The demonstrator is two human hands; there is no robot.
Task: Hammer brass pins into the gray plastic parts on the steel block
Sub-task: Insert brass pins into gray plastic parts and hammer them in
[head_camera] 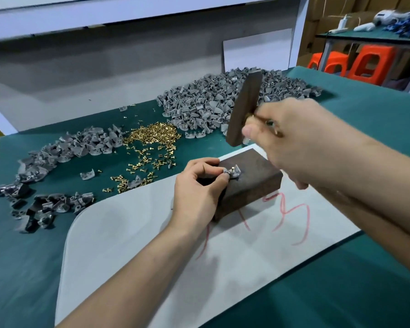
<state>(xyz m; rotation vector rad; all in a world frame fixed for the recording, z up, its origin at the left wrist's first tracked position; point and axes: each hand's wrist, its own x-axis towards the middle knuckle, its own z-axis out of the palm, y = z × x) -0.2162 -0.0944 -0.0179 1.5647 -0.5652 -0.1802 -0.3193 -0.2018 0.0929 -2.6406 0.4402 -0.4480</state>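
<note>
A single view was taken from a wide-angle camera worn on the head. It was aimed forward and down across the tabletop (341,292) and was held somewhat tilted, so that edges were seen slanted. The left hand (197,185) and right hand (298,143) were caught close, near mid-frame. Farther off, a wall (104,67) and orange stools (369,62) were taken in along the top.

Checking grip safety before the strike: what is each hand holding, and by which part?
The right hand grips the hammer by its handle, close to the head. The left hand pinches the gray plastic part by one edge, on the steel block.
</note>
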